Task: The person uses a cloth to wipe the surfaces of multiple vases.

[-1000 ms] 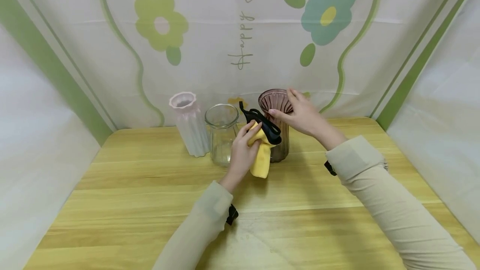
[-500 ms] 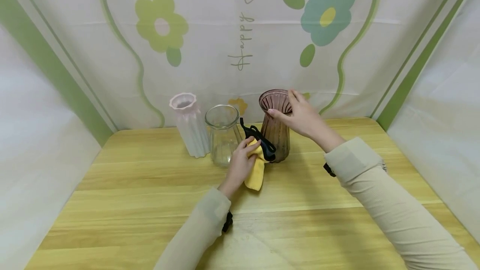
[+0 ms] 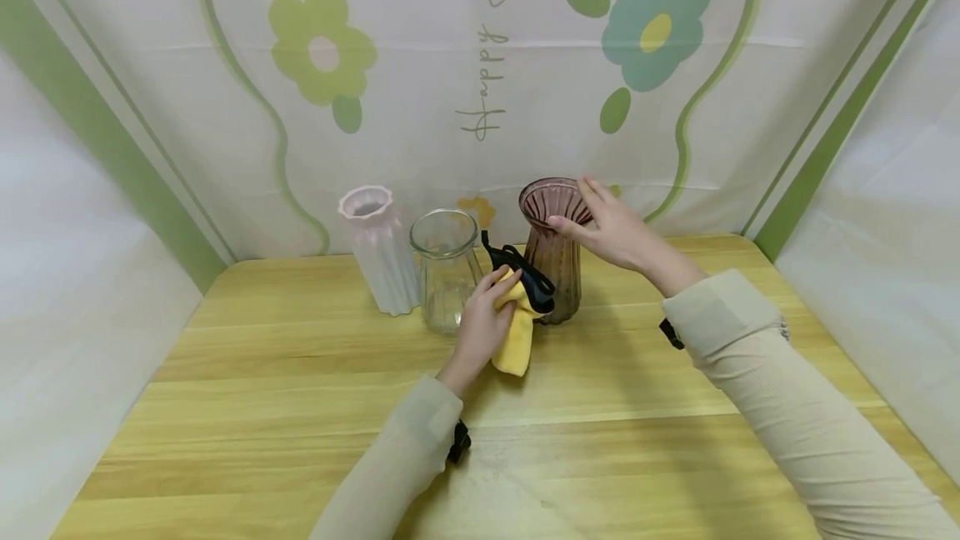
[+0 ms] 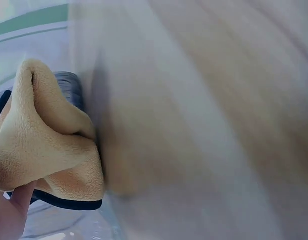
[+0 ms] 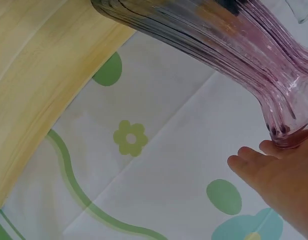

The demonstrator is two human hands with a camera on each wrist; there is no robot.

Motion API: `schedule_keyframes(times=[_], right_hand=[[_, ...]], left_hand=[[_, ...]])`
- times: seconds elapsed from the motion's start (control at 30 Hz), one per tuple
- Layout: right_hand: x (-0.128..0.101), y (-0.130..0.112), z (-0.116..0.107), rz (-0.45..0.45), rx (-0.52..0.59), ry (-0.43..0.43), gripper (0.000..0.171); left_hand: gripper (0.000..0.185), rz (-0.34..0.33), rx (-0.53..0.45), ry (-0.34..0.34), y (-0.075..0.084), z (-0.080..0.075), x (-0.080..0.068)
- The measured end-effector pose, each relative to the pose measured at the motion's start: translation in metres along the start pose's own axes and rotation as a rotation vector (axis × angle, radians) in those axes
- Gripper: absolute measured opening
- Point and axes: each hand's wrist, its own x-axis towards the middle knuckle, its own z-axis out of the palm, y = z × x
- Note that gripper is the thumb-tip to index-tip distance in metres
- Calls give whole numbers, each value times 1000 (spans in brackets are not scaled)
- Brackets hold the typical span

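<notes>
A yellow fleecy cloth with black edging and a black loop (image 3: 513, 344) is pinched in my left hand (image 3: 482, 319). It overlaps the lower front of a purple ribbed glass vase (image 3: 561, 265) in the head view. In the left wrist view the folded cloth (image 4: 44, 135) bulges over my thumb, with a ribbed vase partly hidden behind it. My right hand (image 3: 621, 232) grips the flared rim of the upright vase, thumb at the front and fingers on the right side. The right wrist view has those fingers (image 5: 259, 165) right at the rim.
Left of the purple vase stands a clear glass jar (image 3: 442, 282), close to my left hand. Farther left is a pink-and-white fluted vase (image 3: 382, 261). A white printed curtain (image 3: 420, 107) hangs behind the wooden table (image 3: 300, 407).
My left hand has brought the cloth down along the front of the purple vase, then slightly back up. My right hand has shifted a little to the right at the rim.
</notes>
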Motion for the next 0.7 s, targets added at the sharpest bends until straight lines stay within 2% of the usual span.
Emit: schedule_keyframes(times=[0.2,0.27,0.43,0.7], right_hand=[[-2,-7,3,28,-13,19,103],[-3,-10,4,38,-14,30,104],[-5,-12,6,56,-14,47,105],[-5,-12,7,64,-19,45,104]], left_hand=[[45,62,-56,126,19,-6,10],[45,75,-58,132,25,-8,12],[43,63,3,62,29,-9,12],[42,-26,77,-60,10,-6,0]])
